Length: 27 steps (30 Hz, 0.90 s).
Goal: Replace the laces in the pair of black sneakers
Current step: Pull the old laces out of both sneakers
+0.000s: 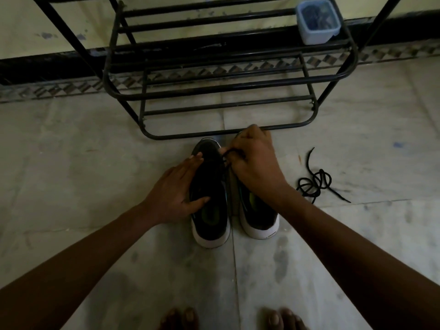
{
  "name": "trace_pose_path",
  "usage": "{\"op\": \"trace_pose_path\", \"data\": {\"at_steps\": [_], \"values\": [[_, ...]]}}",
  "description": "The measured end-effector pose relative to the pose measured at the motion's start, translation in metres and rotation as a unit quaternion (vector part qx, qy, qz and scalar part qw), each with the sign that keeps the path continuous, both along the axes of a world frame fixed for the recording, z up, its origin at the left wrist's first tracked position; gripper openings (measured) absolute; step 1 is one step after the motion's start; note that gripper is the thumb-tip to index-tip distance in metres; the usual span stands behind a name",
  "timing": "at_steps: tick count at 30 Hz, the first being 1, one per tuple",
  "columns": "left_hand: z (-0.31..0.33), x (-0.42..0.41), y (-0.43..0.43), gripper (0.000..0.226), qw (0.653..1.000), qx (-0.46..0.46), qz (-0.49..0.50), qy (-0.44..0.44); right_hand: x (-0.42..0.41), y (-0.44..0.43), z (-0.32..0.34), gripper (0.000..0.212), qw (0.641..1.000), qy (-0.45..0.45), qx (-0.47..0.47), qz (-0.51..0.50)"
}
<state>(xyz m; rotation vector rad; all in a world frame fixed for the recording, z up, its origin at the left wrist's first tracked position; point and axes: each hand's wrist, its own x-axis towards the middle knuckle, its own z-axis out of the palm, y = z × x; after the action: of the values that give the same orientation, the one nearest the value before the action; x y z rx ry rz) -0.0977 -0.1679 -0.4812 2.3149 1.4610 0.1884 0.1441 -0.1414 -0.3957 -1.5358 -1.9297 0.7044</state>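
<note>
Tub [317,21] on rack [228,86] holds dark bits (unclear what); your left hand [176,194] spread on a sneaker [212,225], right hand [257,167] pinching its lace [228,153]

The right hand [257,163] covers the whole front of the right sneaker [259,217], so its toe and eyelets are hidden and only the heel end shows; the lace [234,152] it pinches runs in under the fingers, and where it ends I cannot tell; the left hand [176,191] hides the outer side of the left sneaker [210,177], whose upper is too dark to make out any eyelets; the contents of the plastic container [317,22] on the rack [214,88] are a dark blur; the rack's upper part is cut off by the top edge; the loose lace [314,183] on the floor [95,163] is too tangled to count its strands; the toes [188,317] are cut off at the bottom edge.
</note>
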Motion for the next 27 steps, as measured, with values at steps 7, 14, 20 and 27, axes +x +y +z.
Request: {"op": "trace_pose_path", "data": {"at_steps": [7,14,20,27], "values": [[0.004,-0.002,0.001,0.100,1.000,0.009,-0.017,0.001,0.009,0.002,0.017,0.036,0.974,0.134,-0.180,0.029],[0.015,0.004,0.001,0.092,0.996,-0.048,0.005,-0.078,0.030,0.015,0.036,0.039,0.963,-0.266,-0.047,0.005],[0.024,0.019,0.002,0.016,0.966,-0.043,0.138,-0.216,-0.006,-0.034,0.011,0.068,0.967,-0.253,0.021,-0.025],[0.031,0.027,0.011,0.007,0.963,-0.153,0.150,-0.166,-0.039,-0.061,-0.015,0.047,0.974,-0.222,-0.017,0.046]]}}
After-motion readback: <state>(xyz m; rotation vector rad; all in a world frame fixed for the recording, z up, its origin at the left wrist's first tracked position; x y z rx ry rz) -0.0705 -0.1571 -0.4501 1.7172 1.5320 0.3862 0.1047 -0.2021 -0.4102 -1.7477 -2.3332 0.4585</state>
